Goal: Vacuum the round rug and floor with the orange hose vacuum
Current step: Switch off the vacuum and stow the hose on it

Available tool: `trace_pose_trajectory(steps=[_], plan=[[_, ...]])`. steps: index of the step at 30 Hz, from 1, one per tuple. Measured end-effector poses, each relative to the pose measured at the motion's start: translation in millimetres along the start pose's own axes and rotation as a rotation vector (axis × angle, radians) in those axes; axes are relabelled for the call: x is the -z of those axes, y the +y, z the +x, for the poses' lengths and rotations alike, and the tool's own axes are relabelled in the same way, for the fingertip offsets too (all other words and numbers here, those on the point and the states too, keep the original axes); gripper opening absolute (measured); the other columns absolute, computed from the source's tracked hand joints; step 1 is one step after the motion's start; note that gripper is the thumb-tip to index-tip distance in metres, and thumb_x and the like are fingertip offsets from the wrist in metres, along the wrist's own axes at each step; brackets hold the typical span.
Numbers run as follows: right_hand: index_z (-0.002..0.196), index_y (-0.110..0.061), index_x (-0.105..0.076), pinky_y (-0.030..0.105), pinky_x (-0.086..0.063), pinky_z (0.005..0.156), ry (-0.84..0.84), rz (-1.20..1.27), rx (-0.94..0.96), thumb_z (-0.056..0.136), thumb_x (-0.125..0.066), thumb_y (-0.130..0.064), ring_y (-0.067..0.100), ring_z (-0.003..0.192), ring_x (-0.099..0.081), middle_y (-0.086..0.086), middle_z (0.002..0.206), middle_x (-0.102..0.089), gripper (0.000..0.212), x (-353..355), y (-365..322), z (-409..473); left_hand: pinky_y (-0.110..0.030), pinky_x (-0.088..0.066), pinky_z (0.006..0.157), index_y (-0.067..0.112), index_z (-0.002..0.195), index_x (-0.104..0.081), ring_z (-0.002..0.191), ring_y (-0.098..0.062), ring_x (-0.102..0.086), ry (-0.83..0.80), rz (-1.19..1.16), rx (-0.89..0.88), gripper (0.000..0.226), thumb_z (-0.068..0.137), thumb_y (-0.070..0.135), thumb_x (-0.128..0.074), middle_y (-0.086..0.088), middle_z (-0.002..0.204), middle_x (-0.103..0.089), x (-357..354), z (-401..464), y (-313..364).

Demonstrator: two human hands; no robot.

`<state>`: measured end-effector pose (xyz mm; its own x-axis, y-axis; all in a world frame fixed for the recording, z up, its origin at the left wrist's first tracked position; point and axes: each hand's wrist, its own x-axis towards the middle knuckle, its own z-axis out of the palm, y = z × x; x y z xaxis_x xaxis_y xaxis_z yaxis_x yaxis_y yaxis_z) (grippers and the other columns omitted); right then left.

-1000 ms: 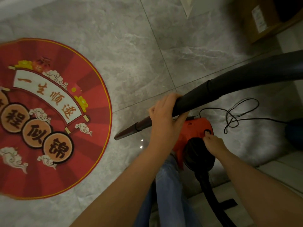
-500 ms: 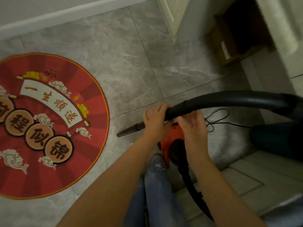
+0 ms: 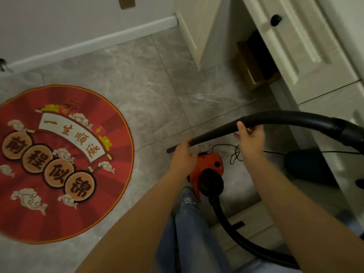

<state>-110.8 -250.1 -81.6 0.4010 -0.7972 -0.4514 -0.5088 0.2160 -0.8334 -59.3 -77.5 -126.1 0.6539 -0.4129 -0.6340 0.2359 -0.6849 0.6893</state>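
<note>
A round red rug (image 3: 59,164) with Chinese characters lies on the grey tile floor (image 3: 149,91) at the left. An orange vacuum body (image 3: 209,164) sits on the floor by my feet. Its black hose (image 3: 285,117) arcs from the body round to the right and forward, ending in a narrow nozzle (image 3: 171,149) that points left toward the rug, clear of it. My left hand (image 3: 183,156) grips the hose near the nozzle. My right hand (image 3: 250,138) holds the hose farther back, thumb over it.
A black power cord (image 3: 236,154) lies looped on the floor right of the vacuum. White cabinet doors (image 3: 295,46) stand at the upper right with a cardboard box (image 3: 254,66) in the gap. A white baseboard (image 3: 88,44) runs along the far wall. A dark object (image 3: 303,164) is at right.
My right hand left the vacuum body and took hold of the hose behind my left hand. The view rose and tilted up, showing the wall and cabinets.
</note>
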Motion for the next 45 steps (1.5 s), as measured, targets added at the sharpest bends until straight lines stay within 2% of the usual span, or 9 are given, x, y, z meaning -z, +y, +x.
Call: trace_pose_trajectory(steps=[8, 14, 17, 23, 29, 33, 38, 41, 45], plan=[[0.150, -0.019, -0.039, 0.039, -0.052, 0.104, 0.202, 0.115, -0.116, 0.098, -0.061, -0.017, 0.020, 0.128, -0.056, 0.003, 0.141, -0.054, 0.056, 38.8, -14.8, 39.2, -0.034, -0.051, 0.086, 0.012, 0.136, -0.047, 0.108, -0.025, -0.061, -0.010, -0.050, 0.031, 0.041, 0.096, 0.017, -0.054, -0.011, 0.126, -0.058, 1.2, -8.2, 1.3], [0.157, -0.029, -0.022, 0.044, -0.035, 0.119, 0.270, 0.198, -0.172, 0.100, -0.059, -0.023, 0.024, 0.141, -0.045, 0.003, 0.153, -0.046, 0.069, 33.8, -13.7, 56.7, -0.030, -0.050, 0.083, 0.012, 0.133, -0.049, 0.109, -0.025, -0.061, 0.026, -0.102, 0.091, 0.038, 0.095, 0.016, -0.055, -0.011, 0.125, -0.059, 6.5, -4.0, -2.4], [0.156, -0.030, -0.027, 0.047, -0.036, 0.118, 0.335, 0.278, -0.236, 0.097, -0.062, -0.022, 0.025, 0.137, -0.049, 0.002, 0.149, -0.050, 0.069, 31.6, -21.0, 69.0, -0.018, -0.046, 0.066, 0.012, 0.134, -0.048, 0.097, -0.017, -0.058, 0.039, -0.112, 0.115, 0.038, 0.096, 0.015, -0.054, -0.010, 0.126, -0.059, 11.2, -1.5, -3.0], [0.153, -0.023, -0.034, 0.045, -0.042, 0.113, 0.465, 0.363, -0.245, 0.094, -0.067, -0.020, 0.027, 0.133, -0.053, 0.004, 0.146, -0.052, 0.068, 29.3, -34.3, 88.5, -0.018, -0.045, 0.062, 0.014, 0.135, -0.047, 0.085, -0.011, -0.056, 0.071, -0.131, 0.150, 0.039, 0.097, 0.019, -0.052, -0.001, 0.108, -0.059, 24.0, 9.8, -4.1], [0.113, -0.030, -0.058, 0.046, -0.049, 0.107, 0.455, 0.363, -0.334, 0.083, -0.079, -0.021, 0.025, 0.119, -0.059, 0.000, 0.128, -0.061, 0.038, 27.8, -41.7, 89.2, -0.018, -0.043, 0.059, 0.018, 0.131, -0.051, 0.091, -0.017, -0.063, 0.105, -0.176, 0.216, 0.037, 0.094, 0.023, -0.055, -0.010, 0.108, -0.067, 31.3, 17.8, -4.6], [0.140, -0.027, -0.052, 0.044, -0.050, 0.106, 0.406, 0.340, -0.384, 0.078, -0.083, -0.025, 0.023, 0.119, -0.058, -0.004, 0.123, -0.059, 0.069, 26.6, -35.0, 82.1, -0.019, -0.043, 0.057, 0.020, 0.129, -0.052, 0.093, -0.018, -0.067, 0.115, -0.192, 0.224, 0.037, 0.092, 0.024, -0.057, -0.005, 0.106, -0.068, 32.4, 20.2, -2.0], [0.140, -0.028, -0.053, 0.042, -0.052, 0.103, 0.355, 0.327, -0.390, 0.078, -0.084, -0.023, 0.015, 0.094, -0.058, -0.013, 0.097, -0.055, 0.069, 21.6, -33.1, 75.7, -0.017, -0.042, 0.058, 0.021, 0.129, -0.051, 0.095, -0.019, -0.066, 0.095, -0.201, 0.200, 0.037, 0.093, 0.023, -0.057, -0.006, 0.109, -0.067, 32.2, 21.2, -1.1], [0.141, -0.027, -0.052, 0.045, -0.048, 0.109, 0.335, 0.315, -0.399, 0.078, -0.085, -0.022, 0.023, 0.121, -0.056, -0.012, 0.102, -0.056, 0.071, 17.8, -31.0, 78.9, -0.016, -0.043, 0.059, 0.020, 0.129, -0.052, 0.097, -0.022, -0.067, 0.094, -0.212, 0.193, 0.036, 0.094, 0.021, -0.055, -0.007, 0.109, -0.068, 33.7, 20.1, 0.6], [0.145, -0.027, -0.047, 0.044, -0.046, 0.111, 0.305, 0.282, -0.413, 0.078, -0.084, -0.024, 0.025, 0.129, -0.052, -0.003, 0.132, -0.057, 0.076, 15.1, -33.6, 75.3, -0.017, -0.045, 0.060, 0.020, 0.127, -0.053, 0.099, -0.024, -0.067, 0.098, -0.228, 0.182, 0.033, 0.094, 0.021, -0.055, -0.008, 0.110, -0.068, 39.4, 15.2, 0.5]])
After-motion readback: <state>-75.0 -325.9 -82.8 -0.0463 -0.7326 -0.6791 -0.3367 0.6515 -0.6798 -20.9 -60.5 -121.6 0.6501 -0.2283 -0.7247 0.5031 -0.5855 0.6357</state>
